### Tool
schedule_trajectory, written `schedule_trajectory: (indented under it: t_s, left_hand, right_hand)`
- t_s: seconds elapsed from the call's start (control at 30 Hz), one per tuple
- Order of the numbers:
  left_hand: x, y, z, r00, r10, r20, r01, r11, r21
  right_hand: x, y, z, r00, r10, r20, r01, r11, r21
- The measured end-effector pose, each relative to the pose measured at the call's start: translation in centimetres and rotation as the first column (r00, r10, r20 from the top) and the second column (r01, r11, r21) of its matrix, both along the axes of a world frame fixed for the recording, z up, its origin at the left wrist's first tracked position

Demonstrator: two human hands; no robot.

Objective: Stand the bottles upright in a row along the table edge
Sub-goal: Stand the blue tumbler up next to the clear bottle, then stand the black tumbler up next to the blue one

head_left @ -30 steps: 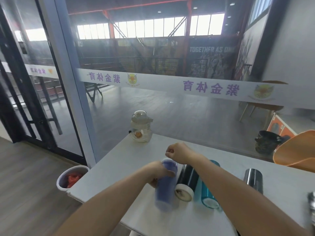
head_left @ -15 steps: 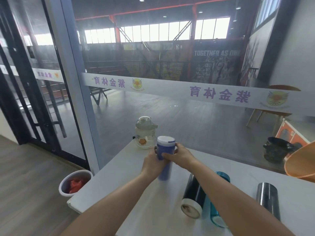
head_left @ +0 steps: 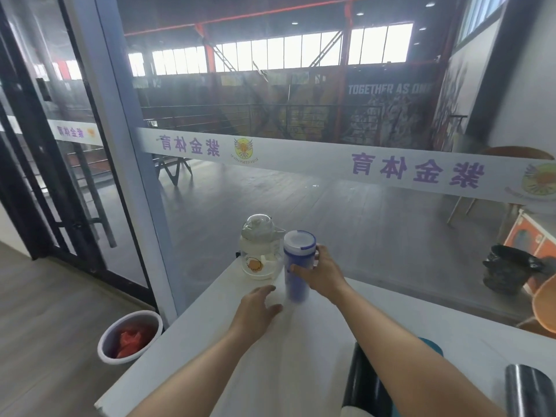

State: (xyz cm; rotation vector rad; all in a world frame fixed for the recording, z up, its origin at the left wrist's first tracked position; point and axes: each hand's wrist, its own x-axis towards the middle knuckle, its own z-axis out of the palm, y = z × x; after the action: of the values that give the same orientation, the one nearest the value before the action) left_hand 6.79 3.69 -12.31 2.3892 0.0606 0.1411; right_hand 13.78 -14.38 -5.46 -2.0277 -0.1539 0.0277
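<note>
A blue bottle (head_left: 296, 263) with a white lid stands upright near the far edge of the white table (head_left: 228, 368), right beside a clear round bottle (head_left: 259, 249) that is also upright. My right hand (head_left: 323, 273) is wrapped around the blue bottle's right side. My left hand (head_left: 258, 310) hovers just left of its base, fingers apart, holding nothing. At the bottom right, a black bottle (head_left: 362, 380), a teal bottle (head_left: 433, 349) and a steel bottle (head_left: 529, 392) lie on their sides, partly hidden by my right forearm.
A glass wall runs along the table's far edge. On the floor left of the table stands a white bin (head_left: 131, 337) with red contents. An orange chair (head_left: 544, 305) and a dark bag (head_left: 508, 272) are at the right.
The blue bottle went from lying among the others to upright beside the clear bottle at the far edge. My left hand has let go of it; my right hand still holds it.
</note>
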Motion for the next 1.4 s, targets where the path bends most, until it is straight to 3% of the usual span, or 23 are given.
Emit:
schedule_trajectory:
  t_s: [0.2, 0.4, 0.57, 0.73, 0.9, 1.07, 1.17, 1.4]
  left_hand:
    - [1.7, 1.1, -2.3, 0.997, -0.056, -0.059, 0.065, 0.986, 0.154]
    - [1.9, 0.6, -2.4, 0.999, -0.035, -0.038, 0.041, 0.984, 0.172]
    - [0.8, -1.7, -0.2, 0.997, -0.060, -0.039, 0.065, 0.988, 0.137]
    - [-2.3, -7.4, 3.1, 0.962, -0.146, -0.229, 0.168, 0.983, 0.079]
    - [-6.0, -13.5, 4.5, 0.825, -0.218, -0.521, 0.240, 0.970, -0.025]
    - [-9.4, -16.3, 5.5, 0.798, -0.214, -0.564, 0.245, 0.969, -0.021]
    - [-10.0, -16.9, 5.4, 0.820, -0.189, -0.540, 0.191, 0.980, -0.053]
    - [-9.3, -15.9, 4.8, 0.860, -0.078, -0.504, -0.087, 0.952, -0.295]
  right_hand:
    - [3.1, 1.0, -0.7, 0.999, -0.048, 0.000, 0.048, 0.998, 0.027]
    - [3.6, 0.7, -0.7, 0.999, -0.035, -0.038, 0.036, 0.999, 0.018]
    - [2.0, -1.5, 0.3, 0.998, -0.048, -0.033, 0.041, 0.982, -0.184]
    - [-2.9, -7.0, 2.8, 0.996, -0.075, 0.054, 0.090, 0.928, -0.362]
    - [-9.0, -12.2, 3.7, 0.998, -0.065, 0.014, 0.064, 0.874, -0.481]
    - [-12.9, -15.3, 3.4, 0.994, -0.112, 0.009, 0.104, 0.886, -0.452]
    - [-14.2, -16.3, 3.0, 0.993, -0.122, 0.002, 0.109, 0.881, -0.461]
    - [-14.1, -16.2, 2.6, 0.992, -0.116, -0.040, 0.083, 0.871, -0.484]
